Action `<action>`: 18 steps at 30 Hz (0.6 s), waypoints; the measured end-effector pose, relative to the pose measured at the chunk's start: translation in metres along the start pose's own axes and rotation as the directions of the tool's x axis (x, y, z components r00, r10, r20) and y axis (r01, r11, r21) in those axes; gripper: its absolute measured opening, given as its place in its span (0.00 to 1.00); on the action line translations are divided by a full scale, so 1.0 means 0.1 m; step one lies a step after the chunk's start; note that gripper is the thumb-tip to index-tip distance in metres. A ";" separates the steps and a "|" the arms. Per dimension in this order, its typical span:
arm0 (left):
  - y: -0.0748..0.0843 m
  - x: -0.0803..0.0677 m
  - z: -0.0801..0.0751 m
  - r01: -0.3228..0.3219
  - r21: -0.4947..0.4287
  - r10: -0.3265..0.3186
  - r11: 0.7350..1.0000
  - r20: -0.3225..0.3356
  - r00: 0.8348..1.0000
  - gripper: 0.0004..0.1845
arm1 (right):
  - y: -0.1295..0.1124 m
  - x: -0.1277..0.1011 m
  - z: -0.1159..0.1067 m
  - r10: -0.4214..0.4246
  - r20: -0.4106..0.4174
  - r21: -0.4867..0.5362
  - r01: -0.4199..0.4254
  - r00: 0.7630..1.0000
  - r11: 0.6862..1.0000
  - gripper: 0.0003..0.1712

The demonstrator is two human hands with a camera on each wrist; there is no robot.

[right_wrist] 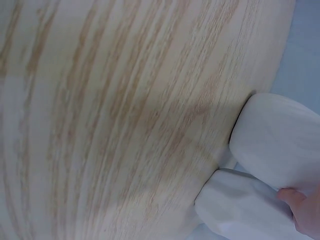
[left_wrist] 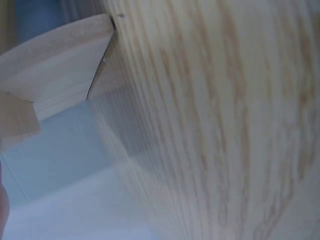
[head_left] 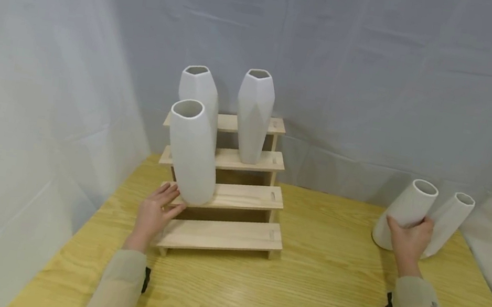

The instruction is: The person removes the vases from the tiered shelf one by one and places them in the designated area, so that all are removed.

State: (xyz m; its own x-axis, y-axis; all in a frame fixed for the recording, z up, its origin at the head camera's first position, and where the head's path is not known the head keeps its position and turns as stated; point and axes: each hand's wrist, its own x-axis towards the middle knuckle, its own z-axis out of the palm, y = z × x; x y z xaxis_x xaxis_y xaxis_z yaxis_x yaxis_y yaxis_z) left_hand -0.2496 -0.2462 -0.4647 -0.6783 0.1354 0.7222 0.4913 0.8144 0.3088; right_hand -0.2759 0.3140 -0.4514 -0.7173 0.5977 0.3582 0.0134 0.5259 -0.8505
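Against the lower left side of a tall white vase, my left hand rests with its fingers extended; the vase stands on the second tier from the front of a wooden stepped stand. In the left wrist view only a sliver of that hand shows. On the right, my right hand grips a smooth white vase, thumb at its left and fingers at its right. A faceted white vase stands close beside it. The right wrist view shows both bases on the table and my fingertips between them.
A faceted white vase stands on the stand's third tier from the front. Another white vase is behind the front left one, its base hidden. The stand is on a yellowish wood table, with pale sheeting behind and at the sides.
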 end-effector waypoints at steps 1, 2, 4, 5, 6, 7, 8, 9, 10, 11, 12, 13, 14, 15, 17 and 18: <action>0.00 0.00 0.00 0.004 0.000 -0.004 1.000 0.004 1.000 0.23 | 0.00 0.00 0.00 0.001 0.001 -0.003 -0.001 1.000 1.000 0.41; 0.00 0.00 0.00 0.009 -0.002 -0.009 1.000 0.008 1.000 0.23 | 0.00 0.00 0.00 0.001 0.003 -0.005 -0.001 1.000 1.000 0.41; 0.01 0.00 0.00 0.015 0.000 -0.015 1.000 0.011 1.000 0.23 | -0.01 -0.01 -0.01 0.000 0.006 -0.010 0.001 1.000 1.000 0.41; 0.01 0.00 -0.01 0.019 -0.002 -0.019 1.000 0.011 1.000 0.23 | -0.01 -0.01 -0.01 0.000 0.010 -0.013 0.001 1.000 1.000 0.42; 0.01 0.00 -0.01 0.020 -0.003 -0.020 1.000 0.010 1.000 0.23 | -0.02 -0.01 -0.01 -0.001 0.014 -0.014 0.001 1.000 1.000 0.42; 0.01 0.00 -0.01 0.020 -0.003 -0.020 1.000 0.008 1.000 0.23 | -0.02 -0.01 -0.01 0.000 0.019 -0.015 0.000 1.000 1.000 0.41; 0.02 0.00 -0.01 0.020 -0.003 -0.020 1.000 0.006 1.000 0.23 | -0.03 -0.01 -0.02 0.002 0.025 -0.015 -0.002 1.000 1.000 0.42; 0.02 0.00 -0.02 0.018 -0.003 -0.018 1.000 0.004 1.000 0.23 | -0.03 -0.02 -0.02 0.003 0.032 -0.019 -0.003 0.999 1.000 0.42; 0.02 0.00 -0.02 0.017 -0.004 -0.017 1.000 0.001 1.000 0.23 | -0.03 -0.02 -0.02 0.003 0.039 -0.021 -0.002 0.999 1.000 0.42; 0.03 0.00 -0.02 0.015 -0.004 -0.015 1.000 0.000 1.000 0.23 | -0.03 -0.02 -0.02 0.001 0.043 -0.023 0.000 0.999 1.000 0.42; 0.03 0.00 -0.02 0.013 -0.002 -0.013 1.000 -0.002 1.000 0.23 | -0.03 -0.02 -0.02 0.001 0.045 -0.024 0.000 0.999 1.000 0.42; 0.03 0.00 -0.02 0.010 -0.002 -0.010 1.000 -0.004 1.000 0.23 | -0.02 -0.02 -0.01 0.001 0.048 -0.026 0.000 0.999 1.000 0.42; 0.03 0.00 -0.02 0.006 -0.002 -0.006 1.000 -0.007 1.000 0.23 | -0.02 -0.02 -0.01 -0.002 0.049 -0.027 0.003 0.999 1.000 0.42; 0.03 0.01 -0.02 0.003 -0.001 -0.003 1.000 -0.009 1.000 0.23 | -0.02 -0.02 -0.01 -0.006 0.048 -0.029 0.007 0.999 1.000 0.42; 0.03 0.00 -0.01 0.000 -0.001 0.000 1.000 -0.011 1.000 0.23 | -0.02 -0.02 -0.01 -0.014 0.046 -0.026 0.015 0.999 1.000 0.42; 0.03 0.00 -0.01 -0.001 0.000 0.001 1.000 -0.011 1.000 0.23 | -0.02 -0.02 -0.02 -0.015 0.047 -0.025 0.016 0.999 1.000 0.42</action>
State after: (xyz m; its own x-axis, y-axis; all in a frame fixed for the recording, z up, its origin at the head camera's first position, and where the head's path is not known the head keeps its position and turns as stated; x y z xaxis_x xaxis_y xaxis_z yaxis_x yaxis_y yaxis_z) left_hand -0.2479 -0.2446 -0.4627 -0.6717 0.1302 0.7293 0.4924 0.8140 0.3081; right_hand -0.2733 0.3130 -0.4501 -0.7496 0.5603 0.3524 0.0193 0.5507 -0.8345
